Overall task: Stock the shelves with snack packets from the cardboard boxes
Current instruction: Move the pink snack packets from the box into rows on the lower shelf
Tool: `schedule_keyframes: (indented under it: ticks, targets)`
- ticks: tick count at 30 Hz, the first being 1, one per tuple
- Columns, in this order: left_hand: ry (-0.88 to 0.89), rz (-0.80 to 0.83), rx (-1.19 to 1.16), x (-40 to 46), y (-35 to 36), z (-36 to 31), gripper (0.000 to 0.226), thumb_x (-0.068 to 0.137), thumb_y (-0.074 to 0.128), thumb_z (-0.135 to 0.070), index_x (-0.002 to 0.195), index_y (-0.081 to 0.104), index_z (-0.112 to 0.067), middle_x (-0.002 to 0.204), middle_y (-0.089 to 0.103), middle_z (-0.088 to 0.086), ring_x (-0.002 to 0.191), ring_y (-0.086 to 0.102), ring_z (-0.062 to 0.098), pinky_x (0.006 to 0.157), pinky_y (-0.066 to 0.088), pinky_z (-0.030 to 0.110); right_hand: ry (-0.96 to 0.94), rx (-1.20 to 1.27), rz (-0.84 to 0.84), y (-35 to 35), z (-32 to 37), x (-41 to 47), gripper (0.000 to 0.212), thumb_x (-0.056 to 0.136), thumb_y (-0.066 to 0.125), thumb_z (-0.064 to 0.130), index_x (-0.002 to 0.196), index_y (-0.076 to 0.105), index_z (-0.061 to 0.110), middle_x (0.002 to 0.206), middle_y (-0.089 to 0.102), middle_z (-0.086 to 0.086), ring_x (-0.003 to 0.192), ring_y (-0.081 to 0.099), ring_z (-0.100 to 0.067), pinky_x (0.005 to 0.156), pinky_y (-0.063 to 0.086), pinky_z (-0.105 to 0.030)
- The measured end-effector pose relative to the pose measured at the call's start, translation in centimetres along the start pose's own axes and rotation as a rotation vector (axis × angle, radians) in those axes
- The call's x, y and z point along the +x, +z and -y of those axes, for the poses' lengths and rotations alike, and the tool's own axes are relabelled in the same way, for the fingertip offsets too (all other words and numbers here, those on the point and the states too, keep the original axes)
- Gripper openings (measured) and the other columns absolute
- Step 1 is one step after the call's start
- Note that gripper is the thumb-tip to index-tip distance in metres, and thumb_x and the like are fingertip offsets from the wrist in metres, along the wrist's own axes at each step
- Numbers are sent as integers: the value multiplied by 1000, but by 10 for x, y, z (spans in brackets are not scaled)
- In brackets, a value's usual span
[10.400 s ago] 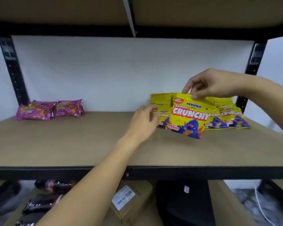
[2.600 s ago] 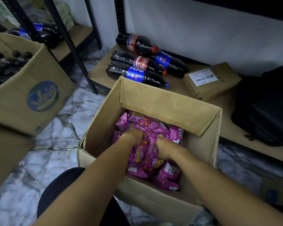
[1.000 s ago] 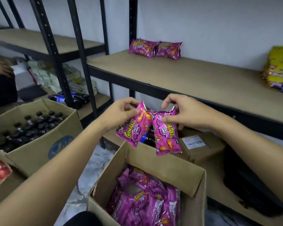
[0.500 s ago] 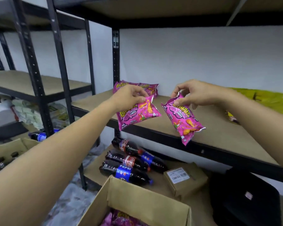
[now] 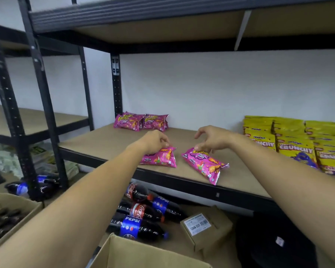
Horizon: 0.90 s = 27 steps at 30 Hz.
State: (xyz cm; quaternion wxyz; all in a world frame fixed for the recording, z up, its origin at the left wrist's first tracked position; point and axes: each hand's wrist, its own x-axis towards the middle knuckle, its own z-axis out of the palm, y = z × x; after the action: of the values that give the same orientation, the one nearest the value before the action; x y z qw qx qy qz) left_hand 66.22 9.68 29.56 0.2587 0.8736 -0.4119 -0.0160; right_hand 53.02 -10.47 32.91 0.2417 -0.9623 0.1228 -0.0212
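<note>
Four pink snack packets lie on the middle shelf [image 5: 112,144] of the black metal rack. Two of them, the back pair of pink packets [image 5: 141,122], sit side by side against the wall at the shelf's left rear corner. The other two lie near the shelf's front edge: the left pink packet [image 5: 160,158] and, just to its right and apart from it, the right pink packet [image 5: 205,164], which lies slanted with its lower end reaching the front lip. At the right end of the shelf stand the yellow Crunchy packets [image 5: 296,140], packed in overlapping rows; their number cannot be told.

Below the shelf, on the lowest board, lie four dark cola bottles [image 5: 143,211] on their sides, with a small labelled carton [image 5: 205,227] to their right and a black bag [image 5: 275,240] farther right. An open cardboard box [image 5: 143,254] stands in front of the shelf at the bottom of the view, its contents hidden. Another box of dark bottles [image 5: 6,221] stands to the left, with two more bottles [image 5: 33,186] by the rack's foot.

The left hand [image 5: 155,142] has its fingers curled down, pinching the top edge of the left pink packet. The right hand [image 5: 213,139] hovers over the right pink packet, fingers spread and loosely bent, thumb and fingertip just at the packet's top end without closing on it.
</note>
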Motion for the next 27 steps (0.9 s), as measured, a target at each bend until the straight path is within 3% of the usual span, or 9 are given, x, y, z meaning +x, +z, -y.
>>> schedule_keyframes:
  ticks: [3, 5, 6, 7, 9, 13, 15, 19, 27]
  targets:
    - [27, -46, -44, -6, 6, 2, 25, 99, 58, -29, 119, 68, -19, 114, 69, 1, 79, 63, 9, 76, 52, 21, 39, -140, -107, 5, 0, -5, 49, 88, 74, 41, 124, 57, 12, 95, 70, -4, 79, 70, -22, 74, 52, -30]
    - [82, -61, 13, -11, 6, 8, 26, 96, 60, -38, 117, 68, -27, 119, 68, -3, 103, 64, 12, 97, 50, 37, 82, -255, -149, 4, 5, -16, 53, 87, 68, 53, 106, 66, 4, 95, 70, -12, 81, 66, -27, 76, 50, -34]
    - [100, -65, 54, -15, 5, 12, 26, 94, 61, -44, 116, 68, -31, 122, 67, -7, 112, 61, 13, 104, 45, 45, 104, -302, -140, 5, 9, -23, 53, 86, 66, 58, 87, 66, 5, 81, 67, -11, 73, 62, -26, 68, 47, -33]
    - [114, -64, 89, -19, 2, 16, 28, 91, 62, -48, 115, 68, -35, 124, 66, -11, 118, 58, 12, 107, 41, 50, 134, -339, -117, 6, 13, -30, 53, 84, 67, 60, 70, 59, 9, 67, 58, -6, 63, 55, -23, 59, 41, -32]
    - [146, -31, 122, -27, -5, 25, 31, 88, 67, -50, 116, 68, -38, 128, 64, -14, 124, 54, 12, 110, 37, 50, 189, -389, -65, 11, 18, -42, 51, 76, 71, 59, 61, 56, 12, 59, 51, -2, 57, 47, -21, 55, 33, -31]
    - [189, 68, 74, -41, -11, 38, 39, 90, 71, -28, 128, 64, -29, 136, 60, -8, 127, 50, 12, 107, 35, 28, 218, -401, -20, 22, 22, -52, 57, 66, 75, 55, 98, 74, 7, 91, 74, -6, 84, 68, -22, 71, 54, -36]
    - [185, 26, 82, -41, -7, 40, 37, 89, 72, -25, 125, 65, -32, 135, 61, -9, 127, 51, 12, 109, 37, 32, 205, -401, -45, 28, 22, -54, 51, 69, 76, 48, 104, 71, 11, 97, 72, -6, 91, 68, -23, 79, 56, -39]
    - [178, 22, 110, -34, -3, 42, 33, 88, 73, -23, 116, 66, -38, 131, 63, -8, 125, 54, 13, 108, 43, 43, 167, -394, -81, 33, 17, -53, 44, 71, 76, 42, 107, 67, 18, 99, 68, 0, 89, 64, -18, 79, 57, -37]
    - [144, 38, 75, -22, -12, 39, 31, 89, 72, -19, 116, 65, -31, 131, 63, 0, 125, 55, 15, 108, 42, 43, 62, -299, -81, 20, 6, -35, 38, 73, 78, 33, 107, 66, 21, 91, 71, 2, 78, 67, -11, 76, 58, -36]
